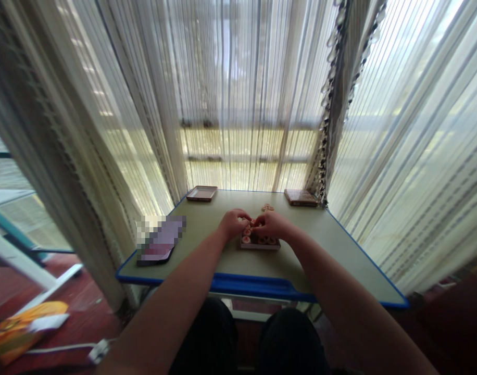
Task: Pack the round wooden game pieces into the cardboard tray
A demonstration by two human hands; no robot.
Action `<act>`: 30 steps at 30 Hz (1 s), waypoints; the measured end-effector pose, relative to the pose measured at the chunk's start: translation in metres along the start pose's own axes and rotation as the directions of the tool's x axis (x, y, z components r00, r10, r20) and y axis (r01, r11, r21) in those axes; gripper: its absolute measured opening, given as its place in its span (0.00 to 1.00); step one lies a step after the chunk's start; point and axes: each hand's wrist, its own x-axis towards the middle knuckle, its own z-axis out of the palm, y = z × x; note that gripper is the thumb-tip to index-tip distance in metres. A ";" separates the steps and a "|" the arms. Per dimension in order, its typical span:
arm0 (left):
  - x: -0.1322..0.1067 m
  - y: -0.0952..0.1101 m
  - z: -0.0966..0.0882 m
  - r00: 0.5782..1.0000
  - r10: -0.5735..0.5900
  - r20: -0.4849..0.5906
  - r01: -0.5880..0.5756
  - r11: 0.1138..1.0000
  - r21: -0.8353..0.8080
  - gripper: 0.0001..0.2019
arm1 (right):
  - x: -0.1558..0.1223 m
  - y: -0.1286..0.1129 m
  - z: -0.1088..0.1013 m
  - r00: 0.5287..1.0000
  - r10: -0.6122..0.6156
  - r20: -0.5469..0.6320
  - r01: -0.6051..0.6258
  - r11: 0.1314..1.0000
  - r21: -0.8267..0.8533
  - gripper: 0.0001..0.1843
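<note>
A shallow box (258,246) sits near the middle of the table, with round, pale game pieces in it that look like Chinese chess discs. One disc (246,239) lies in its front left corner, and others (267,240) are along the front right. My left hand (236,223) is over the box's left rear side, fingers curled in and tips close to the pieces. From the right, my right hand (270,225) reaches over the box with its fingers pinched at a piece (253,222). What lies between the fingertips is mostly hidden.
A small cluster of discs (267,207) lies behind the box. An open tray-like lid (202,193) is at the back left, and a flat brown box (300,197) at the back right. A pixelated dark-edged device (160,242) lies at left. The table (340,255) has a blue rim.
</note>
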 end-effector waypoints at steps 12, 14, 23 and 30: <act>0.000 0.003 0.000 1.000 -0.014 -0.006 0.014 1.000 0.025 0.11 | -0.004 -0.013 -0.004 0.997 0.077 0.028 -0.073 0.991 -0.115 0.17; 0.000 0.005 0.000 1.000 -0.012 -0.009 0.012 1.000 0.025 0.11 | -0.004 -0.015 -0.004 0.996 0.085 0.035 -0.079 0.988 -0.131 0.17; 0.001 0.005 -0.002 1.000 -0.003 -0.019 0.004 0.999 0.046 0.11 | -0.007 -0.021 -0.006 0.998 0.059 0.014 -0.056 0.988 -0.147 0.17; 0.002 0.005 -0.001 1.000 0.020 -0.010 -0.020 0.999 0.040 0.12 | -0.005 -0.021 -0.002 0.997 0.074 -0.011 -0.075 0.981 -0.178 0.15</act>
